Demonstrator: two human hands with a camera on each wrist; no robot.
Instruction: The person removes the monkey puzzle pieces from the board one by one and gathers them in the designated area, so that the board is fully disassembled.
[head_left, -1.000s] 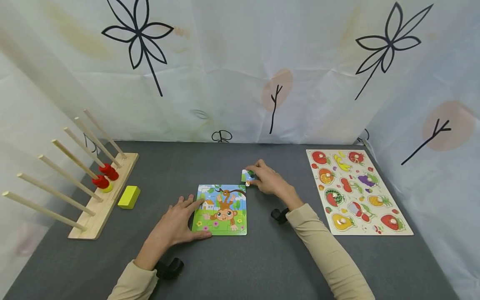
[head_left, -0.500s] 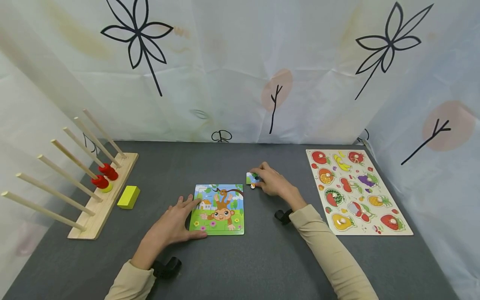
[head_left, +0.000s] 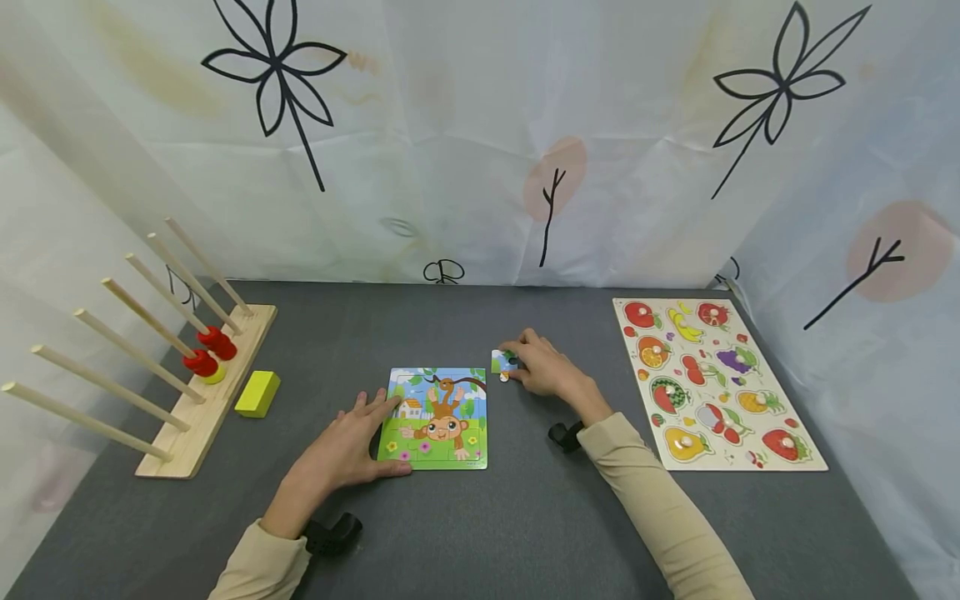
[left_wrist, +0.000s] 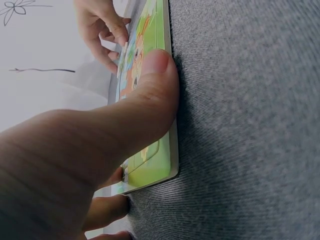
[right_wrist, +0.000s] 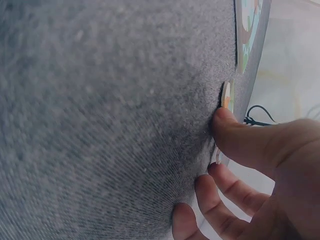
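Loose puzzle piece (head_left: 498,362): just off the monkey puzzle's (head_left: 438,419) far right corner, apart from it, low over the table (head_left: 480,533). Right hand (head_left: 551,368) nearer, pinching its right side; long axis unclear, partly covered. Left hand (head_left: 351,446) spread, 1 thumb resting on the puzzle's near edge.

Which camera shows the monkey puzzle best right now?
The head view: the puzzle shows nearly whole, the left hand covering little. Left wrist sees it steeply slanted, partly behind that hand; right wrist catches only a part up top.
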